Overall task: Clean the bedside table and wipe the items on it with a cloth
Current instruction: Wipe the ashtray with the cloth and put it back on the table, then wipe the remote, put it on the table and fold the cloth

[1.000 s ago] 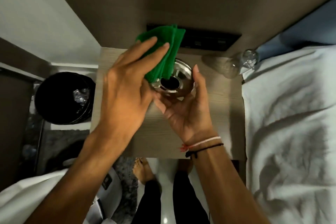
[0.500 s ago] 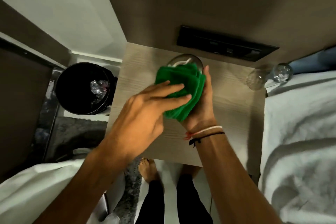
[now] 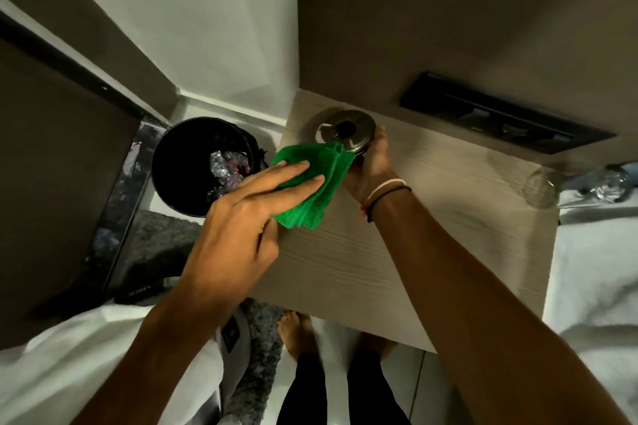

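Observation:
A round metal ashtray (image 3: 347, 130) with a dark centre hole sits at the far left corner of the pale wooden bedside table (image 3: 431, 235). My right hand (image 3: 371, 164) grips its right side. My left hand (image 3: 248, 217) holds a folded green cloth (image 3: 312, 185) pinched under flat fingers, pressed against the ashtray's near edge. A clear glass (image 3: 540, 188) stands at the table's far right edge.
A black waste bin (image 3: 183, 166) with crumpled plastic inside stands on the floor left of the table. A black socket panel (image 3: 500, 114) is set in the wall behind. White bedding (image 3: 593, 269) lies to the right. My bare feet (image 3: 297, 335) are below the table's front edge.
The ashtray has gone down toward the table's far left corner. The cloth slid off its top to the near edge, uncovering the metal lid. The camera has shifted left.

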A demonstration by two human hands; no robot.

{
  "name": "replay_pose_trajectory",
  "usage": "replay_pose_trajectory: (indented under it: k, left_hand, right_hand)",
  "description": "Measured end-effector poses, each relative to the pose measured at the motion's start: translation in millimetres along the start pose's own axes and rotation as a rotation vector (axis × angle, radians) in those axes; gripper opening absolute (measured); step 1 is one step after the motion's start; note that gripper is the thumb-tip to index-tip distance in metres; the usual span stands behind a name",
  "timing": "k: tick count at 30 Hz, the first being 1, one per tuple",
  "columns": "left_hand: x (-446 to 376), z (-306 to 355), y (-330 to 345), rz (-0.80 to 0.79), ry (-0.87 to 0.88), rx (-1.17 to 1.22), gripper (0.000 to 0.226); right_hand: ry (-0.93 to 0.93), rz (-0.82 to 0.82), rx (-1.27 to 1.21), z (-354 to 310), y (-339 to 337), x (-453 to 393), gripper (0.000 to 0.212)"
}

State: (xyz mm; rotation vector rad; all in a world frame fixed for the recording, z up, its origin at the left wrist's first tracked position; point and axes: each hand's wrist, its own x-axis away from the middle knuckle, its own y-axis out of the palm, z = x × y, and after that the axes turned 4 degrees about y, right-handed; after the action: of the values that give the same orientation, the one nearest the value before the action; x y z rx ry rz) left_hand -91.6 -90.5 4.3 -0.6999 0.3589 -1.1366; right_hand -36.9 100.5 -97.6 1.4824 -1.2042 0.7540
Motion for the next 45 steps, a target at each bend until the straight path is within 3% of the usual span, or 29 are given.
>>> replay_pose_trajectory:
  k: [5, 9, 11, 17, 21, 26, 28, 32, 36, 40, 43, 45]
  left_hand:
    - [2.9, -13.0, -1.3, 0.013, -0.013, 0.032, 0.077]
    - [2.9, -19.0, -0.9, 0.016, -0.009, 0.023, 0.078]
    - [1.9, -20.0, -0.2, 0.016, -0.001, 0.002, 0.078]
    - [-4.9, -4.2, 3.9, -0.019, 0.011, -0.026, 0.082]
    - [-13.9, 36.6, 10.6, 0.080, 0.035, -0.096, 0.084]
    - [-42.0, 132.1, 47.7, 0.205, 0.297, -0.102, 0.071]
    - [-52.9, 177.9, 72.4, 0.207, 0.470, -0.092, 0.067]
    - [-64.3, 274.6, 143.6, 0.165, 0.805, -0.063, 0.065]
    - [-50.0, 353.3, 224.3, 0.051, 1.043, -0.023, 0.062]
    - [-17.7, 405.1, 289.8, -0.072, 1.154, 0.018, 0.064]
    - [17.4, 438.2, 336.9, -0.182, 1.240, 0.045, 0.066]
    - [34.3, 453.0, 361.9, -0.224, 1.280, 0.044, 0.063]
  right_hand:
    - [-0.295, 0.320, 0.453, 0.4, 11.2, -13.1, 0.050]
    - [-0.406, 0.502, 0.639, -4.9, 14.9, -20.2, 0.048]
    - [-0.400, 0.515, 0.715, -7.2, 11.1, -29.2, 0.053]
    - [-0.294, 0.441, 0.700, -20.8, -16.9, -40.8, 0.038]
    - [-0.476, 0.375, 0.733, -22.7, -41.8, -0.9, 0.020]
    - [-1.009, 0.356, 0.881, -57.4, -111.5, 100.4, 0.026]
    - [-1.182, 0.484, 0.970, -80.6, -152.7, 136.3, 0.025]
    - [-1.367, 0.864, 0.840, -122.2, -258.0, 204.4, 0.023]
    - [-1.309, 1.262, 0.640, -139.8, -367.5, 260.3, 0.028]
    - [-1.095, 1.635, 0.521, -128.9, -460.9, 307.6, 0.035]
    - [-0.782, 1.893, 0.432, -100.9, -536.2, 335.8, 0.043]
    - [-0.489, 1.961, 0.437, -79.0, -579.4, 345.1, 0.054]
